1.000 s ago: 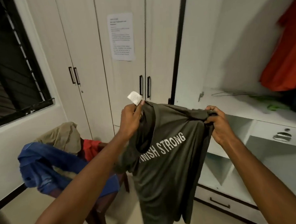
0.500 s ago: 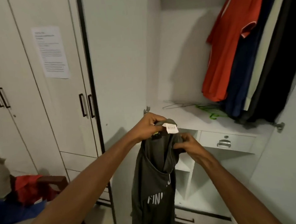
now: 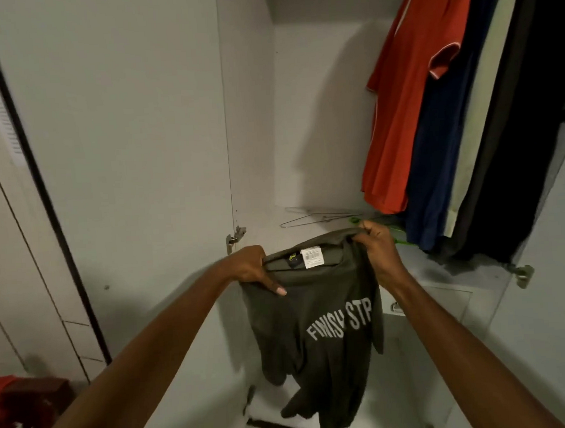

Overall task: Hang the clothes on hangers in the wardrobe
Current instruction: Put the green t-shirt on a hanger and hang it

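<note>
Your left hand (image 3: 256, 273) grips the near shoulder of the dark T-shirt (image 3: 318, 337), thumb laid across the cloth; your right hand (image 3: 377, 251) pinches the far shoulder, fingers curled round the collar edge. The shirt hangs between them in front of the wardrobe shelf (image 3: 443, 270), still off any hanger. Just beyond, a wire hanger (image 3: 311, 216) lies on the shelf's back edge. Free one hand for it and the shirt may sag and bunch. Farther back, the orange shirt (image 3: 410, 106) hangs beside darker garments.
</note>
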Demonstrator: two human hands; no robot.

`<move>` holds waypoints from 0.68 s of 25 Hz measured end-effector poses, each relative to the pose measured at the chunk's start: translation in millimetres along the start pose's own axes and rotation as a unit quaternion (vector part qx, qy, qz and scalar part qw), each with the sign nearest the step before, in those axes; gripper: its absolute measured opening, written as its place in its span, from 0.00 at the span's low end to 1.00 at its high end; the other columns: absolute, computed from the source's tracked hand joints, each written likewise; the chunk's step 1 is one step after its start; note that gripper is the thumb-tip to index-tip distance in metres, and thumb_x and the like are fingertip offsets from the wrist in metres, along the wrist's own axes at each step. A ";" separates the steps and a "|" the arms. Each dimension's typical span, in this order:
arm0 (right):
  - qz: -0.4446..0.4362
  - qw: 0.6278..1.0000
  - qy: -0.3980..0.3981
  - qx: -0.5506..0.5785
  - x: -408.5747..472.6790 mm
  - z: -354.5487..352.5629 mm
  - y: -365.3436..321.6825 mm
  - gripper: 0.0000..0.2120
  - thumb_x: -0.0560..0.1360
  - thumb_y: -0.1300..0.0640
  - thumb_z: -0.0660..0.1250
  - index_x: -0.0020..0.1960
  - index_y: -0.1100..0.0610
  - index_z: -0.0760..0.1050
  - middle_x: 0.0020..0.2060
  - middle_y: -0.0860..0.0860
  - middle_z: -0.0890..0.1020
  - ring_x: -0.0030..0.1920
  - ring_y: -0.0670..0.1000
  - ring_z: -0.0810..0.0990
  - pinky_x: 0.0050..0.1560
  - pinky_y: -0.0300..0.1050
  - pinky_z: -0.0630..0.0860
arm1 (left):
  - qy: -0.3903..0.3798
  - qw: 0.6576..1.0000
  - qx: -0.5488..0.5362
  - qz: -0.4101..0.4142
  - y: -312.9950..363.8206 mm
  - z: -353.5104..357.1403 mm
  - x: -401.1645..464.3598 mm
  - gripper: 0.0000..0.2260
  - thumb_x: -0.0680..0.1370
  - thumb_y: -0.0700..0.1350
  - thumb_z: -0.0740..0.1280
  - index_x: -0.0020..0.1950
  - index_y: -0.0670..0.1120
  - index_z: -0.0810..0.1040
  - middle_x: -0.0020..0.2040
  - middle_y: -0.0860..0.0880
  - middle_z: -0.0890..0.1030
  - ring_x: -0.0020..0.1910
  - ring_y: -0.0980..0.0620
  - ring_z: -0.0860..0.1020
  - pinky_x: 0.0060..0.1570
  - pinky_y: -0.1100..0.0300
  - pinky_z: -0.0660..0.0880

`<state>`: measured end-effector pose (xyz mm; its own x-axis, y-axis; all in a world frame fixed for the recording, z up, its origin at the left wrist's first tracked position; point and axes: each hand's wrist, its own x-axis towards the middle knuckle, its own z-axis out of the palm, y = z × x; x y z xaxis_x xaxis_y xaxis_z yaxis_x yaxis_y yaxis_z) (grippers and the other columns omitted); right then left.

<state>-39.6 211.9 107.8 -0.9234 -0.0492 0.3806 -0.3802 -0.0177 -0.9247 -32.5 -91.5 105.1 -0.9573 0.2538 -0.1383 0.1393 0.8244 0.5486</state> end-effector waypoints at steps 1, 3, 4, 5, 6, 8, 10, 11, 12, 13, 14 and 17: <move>0.002 1.000 0.023 -0.003 15.6 -11.0 -0.1 0.07 0.77 0.67 0.64 0.40 0.62 0.73 0.34 0.59 0.76 0.35 0.55 0.75 0.37 0.44 0.74 | -0.004 1.000 -0.021 -0.006 -6.9 0.5 14.9 0.28 0.61 0.64 0.83 0.41 0.40 0.84 0.35 0.52 0.82 0.38 0.54 0.80 0.37 0.62 0.74; 0.016 0.998 0.059 0.006 47.7 -31.1 7.8 0.09 0.79 0.67 0.64 0.41 0.59 0.76 0.34 0.53 0.82 0.36 0.50 0.80 0.39 0.42 0.78 | 0.019 0.989 -0.147 -0.017 -12.6 -1.1 43.9 0.18 0.69 0.52 0.81 0.44 0.37 0.84 0.37 0.48 0.83 0.39 0.51 0.81 0.37 0.63 0.75; 0.020 0.997 0.080 0.006 66.0 -40.0 15.2 0.08 0.79 0.65 0.65 0.41 0.58 0.76 0.34 0.51 0.82 0.37 0.49 0.81 0.42 0.44 0.79 | 0.038 0.971 -0.237 -0.022 -12.2 -2.2 61.8 0.13 0.72 0.46 0.79 0.47 0.37 0.84 0.41 0.45 0.84 0.42 0.49 0.82 0.40 0.62 0.77; 0.021 0.995 0.100 -0.002 83.3 -47.2 23.8 0.07 0.79 0.62 0.66 0.42 0.57 0.77 0.35 0.51 0.82 0.39 0.50 0.81 0.44 0.46 0.78 | 0.055 0.945 -0.322 -0.026 -10.8 -3.3 79.0 0.08 0.74 0.40 0.76 0.49 0.37 0.84 0.44 0.43 0.86 0.45 0.46 0.84 0.43 0.61 0.80; 0.023 0.993 0.116 -0.017 101.9 -54.1 33.5 0.06 0.79 0.59 0.67 0.44 0.56 0.78 0.37 0.52 0.82 0.40 0.52 0.81 0.47 0.48 0.78 | 0.071 0.921 -0.382 -0.025 -9.9 -5.8 98.0 0.07 0.75 0.37 0.74 0.51 0.38 0.84 0.47 0.41 0.86 0.47 0.44 0.84 0.46 0.60 0.81; 0.008 0.989 0.132 -0.062 135.3 -65.2 52.0 0.06 0.81 0.59 0.66 0.47 0.57 0.79 0.41 0.53 0.84 0.43 0.51 0.82 0.49 0.48 0.79 | 0.130 0.904 -0.406 0.000 -10.9 -13.5 145.9 0.06 0.75 0.34 0.73 0.51 0.40 0.84 0.48 0.41 0.86 0.51 0.42 0.83 0.49 0.59 0.80; -0.047 0.971 0.144 -0.185 167.4 -74.1 76.6 0.06 0.82 0.62 0.64 0.51 0.55 0.80 0.46 0.52 0.84 0.48 0.50 0.83 0.52 0.46 0.79 | 0.235 0.921 -0.310 0.030 -17.3 -25.3 198.5 0.05 0.75 0.37 0.74 0.46 0.45 0.82 0.46 0.45 0.84 0.51 0.43 0.82 0.51 0.57 0.78; -0.076 0.952 0.150 -0.255 182.9 -77.5 93.6 0.08 0.82 0.63 0.63 0.54 0.55 0.80 0.48 0.51 0.84 0.49 0.51 0.82 0.53 0.46 0.78 | 0.287 0.929 -0.229 0.037 -21.4 -29.4 225.2 0.05 0.76 0.39 0.75 0.46 0.48 0.82 0.47 0.47 0.84 0.50 0.44 0.82 0.51 0.55 0.79; -0.090 0.931 0.163 -0.315 197.9 -81.2 114.6 0.08 0.82 0.62 0.63 0.56 0.55 0.79 0.48 0.52 0.84 0.49 0.52 0.82 0.53 0.48 0.78 | 0.320 0.935 -0.150 0.035 -23.4 -30.7 247.0 0.04 0.76 0.42 0.74 0.48 0.49 0.81 0.47 0.47 0.84 0.48 0.45 0.82 0.50 0.53 0.79; -0.085 0.915 0.180 -0.350 208.0 -82.9 134.7 0.08 0.83 0.61 0.62 0.57 0.56 0.79 0.48 0.54 0.83 0.48 0.55 0.82 0.52 0.52 0.79 | 0.340 0.936 -0.087 0.031 -24.0 -28.1 264.3 0.03 0.77 0.45 0.73 0.49 0.48 0.82 0.48 0.47 0.85 0.47 0.45 0.82 0.48 0.51 0.79; -0.061 0.905 0.201 -0.369 219.4 -83.0 158.5 0.08 0.84 0.60 0.61 0.57 0.57 0.78 0.48 0.56 0.83 0.49 0.57 0.82 0.52 0.56 0.79 | 0.351 0.935 -0.052 0.019 -26.8 -22.6 284.0 0.04 0.78 0.46 0.72 0.50 0.47 0.82 0.48 0.45 0.85 0.47 0.44 0.82 0.47 0.51 0.79; 0.048 0.896 0.205 -0.392 238.3 -77.4 221.0 0.11 0.86 0.54 0.57 0.59 0.56 0.76 0.48 0.58 0.82 0.51 0.59 0.82 0.53 0.57 0.78 | 0.336 0.941 0.012 -0.042 -44.2 11.6 333.0 0.10 0.82 0.47 0.64 0.50 0.44 0.82 0.50 0.44 0.84 0.49 0.43 0.82 0.49 0.51 0.79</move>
<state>-347.7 273.5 -5.6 -0.8345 0.3608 0.4165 -0.0692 0.6812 -0.7288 -354.5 -37.6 25.2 -0.9081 -0.1842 0.3761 0.0530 0.8402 0.5396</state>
